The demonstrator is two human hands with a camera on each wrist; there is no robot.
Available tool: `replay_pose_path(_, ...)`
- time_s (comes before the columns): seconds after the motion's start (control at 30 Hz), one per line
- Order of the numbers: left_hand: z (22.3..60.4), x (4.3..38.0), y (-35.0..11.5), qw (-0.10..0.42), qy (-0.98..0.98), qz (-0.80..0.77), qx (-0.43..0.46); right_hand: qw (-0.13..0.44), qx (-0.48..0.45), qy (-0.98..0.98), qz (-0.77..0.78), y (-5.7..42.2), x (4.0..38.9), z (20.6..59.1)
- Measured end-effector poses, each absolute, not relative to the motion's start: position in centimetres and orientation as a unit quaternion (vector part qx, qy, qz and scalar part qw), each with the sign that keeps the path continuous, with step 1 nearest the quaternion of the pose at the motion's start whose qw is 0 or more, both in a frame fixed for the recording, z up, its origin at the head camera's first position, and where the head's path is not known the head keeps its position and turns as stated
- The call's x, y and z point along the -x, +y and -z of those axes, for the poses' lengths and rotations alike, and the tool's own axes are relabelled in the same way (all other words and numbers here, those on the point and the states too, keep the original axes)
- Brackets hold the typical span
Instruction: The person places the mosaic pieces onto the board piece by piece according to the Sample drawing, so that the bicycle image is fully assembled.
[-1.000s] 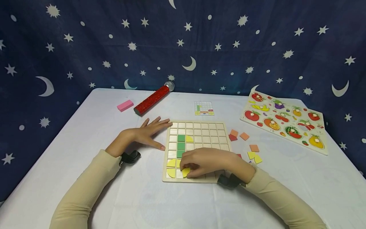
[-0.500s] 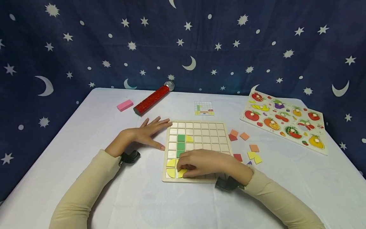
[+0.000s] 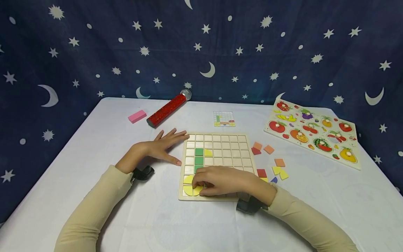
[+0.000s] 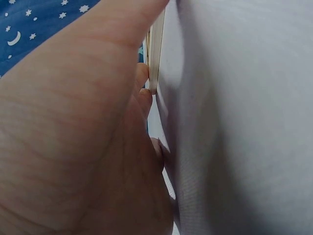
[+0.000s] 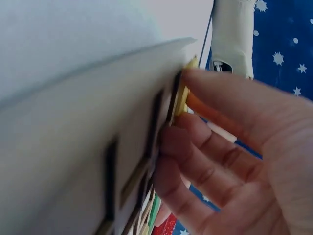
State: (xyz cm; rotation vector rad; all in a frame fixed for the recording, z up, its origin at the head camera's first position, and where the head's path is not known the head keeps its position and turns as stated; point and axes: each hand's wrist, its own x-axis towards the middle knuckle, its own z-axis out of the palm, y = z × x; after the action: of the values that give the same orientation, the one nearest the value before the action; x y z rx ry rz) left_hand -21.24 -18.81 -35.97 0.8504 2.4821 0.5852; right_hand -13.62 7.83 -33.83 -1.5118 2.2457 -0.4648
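A pale wooden grid board point(image 3: 226, 143) lies flat on the white table. My right hand point(image 3: 220, 181) is low over its near left part. Its thumb and fingers pinch a yellow quarter-circle tile point(image 3: 197, 190) at the second cell of the nearest row; the right wrist view shows that yellow edge point(image 5: 182, 100) between thumb and fingertips. Left of it sits another yellow quarter-circle point(image 3: 187, 190), and together they form a half-round. A column of green square tiles point(image 3: 199, 160) stands farther up. My left hand point(image 3: 162, 147) lies spread, its fingertips at the board's left edge.
Loose orange, red, yellow and blue tiles point(image 3: 279, 162) lie right of the board. A small pattern card point(image 3: 224, 119) is behind it. Farther out are a red microphone point(image 3: 167, 111), a pink block point(image 3: 137, 116) and a fruit puzzle board point(image 3: 311, 131).
My right hand has shifted slightly left, bringing the yellow quarter-circle tile from a skewed position into line beside its yellow neighbour. The left hand stays in place.
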Motion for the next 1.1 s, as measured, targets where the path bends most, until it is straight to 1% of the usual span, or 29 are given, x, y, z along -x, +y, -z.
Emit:
replay_pose_path(0.17,36.0,21.2,-18.8,0.225,0.9,-0.213,-0.306,0.211,0.552,0.786,0.183,8.4,13.9,33.6)
replay_pose_path(0.37,36.0,21.2,-18.7,0.231,0.902,-0.208,-0.301,0.207,0.566,0.771,0.207,9.4,14.3,33.5)
replay_pose_path(0.7,35.9,21.2,-18.7,0.227,0.902,-0.213,-0.298,0.223,0.512,0.801,0.216,12.1,15.2,32.6)
replay_pose_path(1.1,36.0,21.2,-18.7,0.231,0.901,-0.216,-0.297,0.203,0.424,0.85,0.236,18.3,16.8,32.2)
